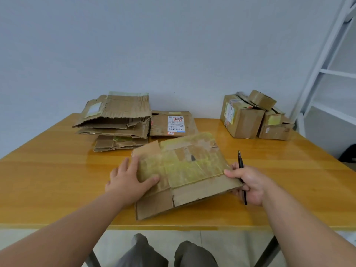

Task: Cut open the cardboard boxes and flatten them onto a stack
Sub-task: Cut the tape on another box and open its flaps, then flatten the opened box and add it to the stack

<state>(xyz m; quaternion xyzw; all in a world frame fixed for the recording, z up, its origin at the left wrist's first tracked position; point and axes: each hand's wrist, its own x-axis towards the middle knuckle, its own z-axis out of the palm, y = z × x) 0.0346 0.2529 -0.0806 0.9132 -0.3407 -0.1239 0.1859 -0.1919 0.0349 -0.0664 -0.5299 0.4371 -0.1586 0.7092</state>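
Head view: left hand [128, 179] spread flat on flattened box [185, 170]; right hand [248, 183] pinches its right edge, gripping cutter [241, 174]; surface [57, 180].

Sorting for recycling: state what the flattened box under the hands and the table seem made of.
Flattened box: brown corrugated cardboard, matte; glossy yellowed patches look like plastic packing tape. Table: likely lacquered wood or wood-look laminate, since orange grain bands shine with reflections.

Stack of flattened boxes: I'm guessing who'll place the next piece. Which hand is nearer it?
Left. The left hand lies just in front of the stack of flattened boxes; the right hand is farther right, holding a pen.
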